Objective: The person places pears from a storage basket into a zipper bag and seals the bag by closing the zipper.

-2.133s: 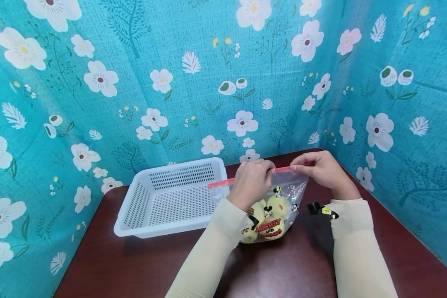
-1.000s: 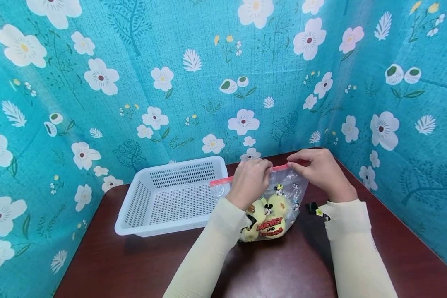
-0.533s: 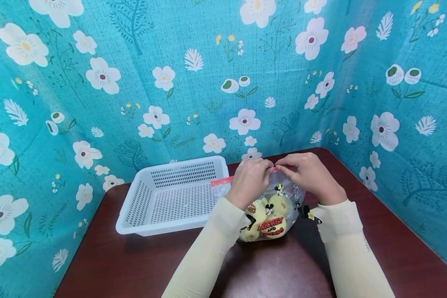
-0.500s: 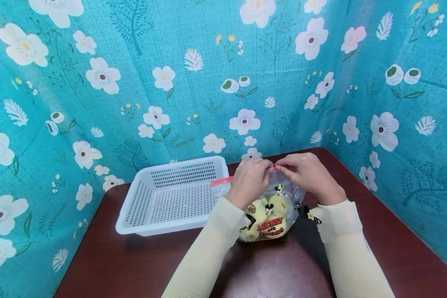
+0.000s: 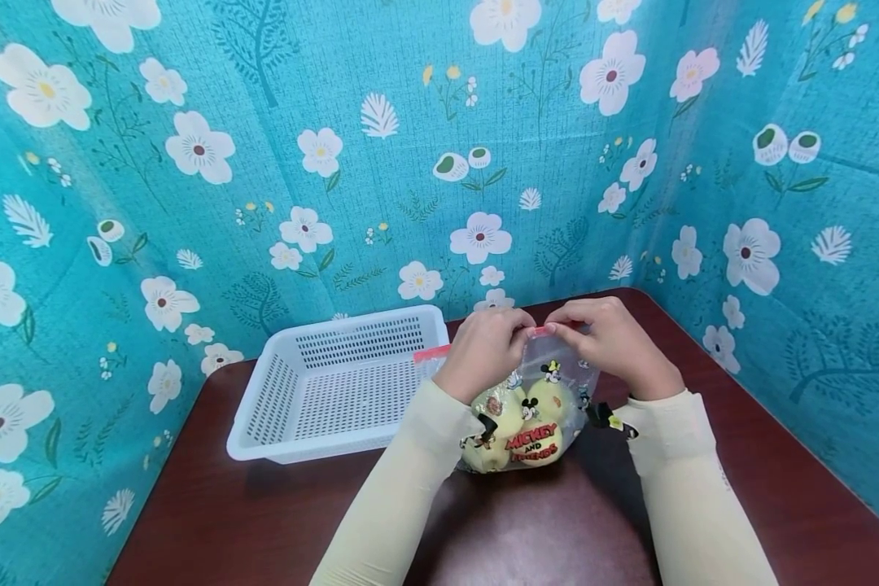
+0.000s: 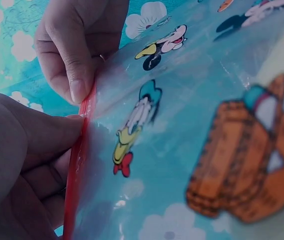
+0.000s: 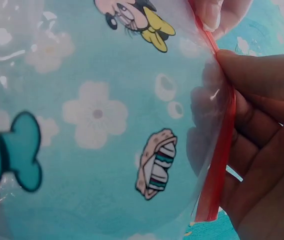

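Observation:
A clear zip-top bag [image 5: 531, 435] with cartoon prints and a red top strip stands on the table, holding several pale yellow-green round things that look like fruit. My left hand [image 5: 483, 346] pinches the strip near its middle. Just to the right, my right hand [image 5: 615, 342] pinches the same strip, thumb and fingertips close to the left ones. In the left wrist view, the left thumb presses on the red strip [image 6: 77, 170], below the right thumb. In the right wrist view, fingers of the right hand [image 7: 266, 110] show through the plastic behind the strip.
A white perforated plastic basket [image 5: 352, 399] with nothing in it stands left of the bag. The dark red-brown table [image 5: 300, 513] ends at a teal floral cloth [image 5: 381, 179] behind and at both sides. Small black devices sit at both wrists.
My right hand has slid left along the red strip until close to my left hand, then shifted slightly right. Lately my left hand and the bag have moved a little to the left.

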A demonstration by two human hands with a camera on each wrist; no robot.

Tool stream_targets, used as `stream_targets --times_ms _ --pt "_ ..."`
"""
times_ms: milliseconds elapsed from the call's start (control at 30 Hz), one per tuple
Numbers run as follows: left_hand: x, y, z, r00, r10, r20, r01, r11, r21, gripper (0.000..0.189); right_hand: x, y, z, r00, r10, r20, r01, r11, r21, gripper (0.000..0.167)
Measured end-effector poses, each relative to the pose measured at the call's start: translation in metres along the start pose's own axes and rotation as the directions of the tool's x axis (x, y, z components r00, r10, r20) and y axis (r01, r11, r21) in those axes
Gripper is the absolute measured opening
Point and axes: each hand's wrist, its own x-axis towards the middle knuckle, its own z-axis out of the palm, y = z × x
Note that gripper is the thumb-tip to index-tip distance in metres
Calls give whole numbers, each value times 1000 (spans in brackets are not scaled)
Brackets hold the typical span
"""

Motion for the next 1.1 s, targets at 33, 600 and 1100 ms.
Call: stream_targets --times_ms 33,600,1100 --pt "0 0 -1 1000 0 -1 0 1000 1 13 0 0 0 1000 6 -2 -6 1000 1 10" --pt "-4 -5 -4 999 25 -44 -24 1000 20 12 -1 0 -2 998 62 -9 -63 998 -15 10" --pt "-6 -8 -8 999 10 -32 -8 999 45 13 -2 2 -2 997 79 -15 -80 996 -31 8"
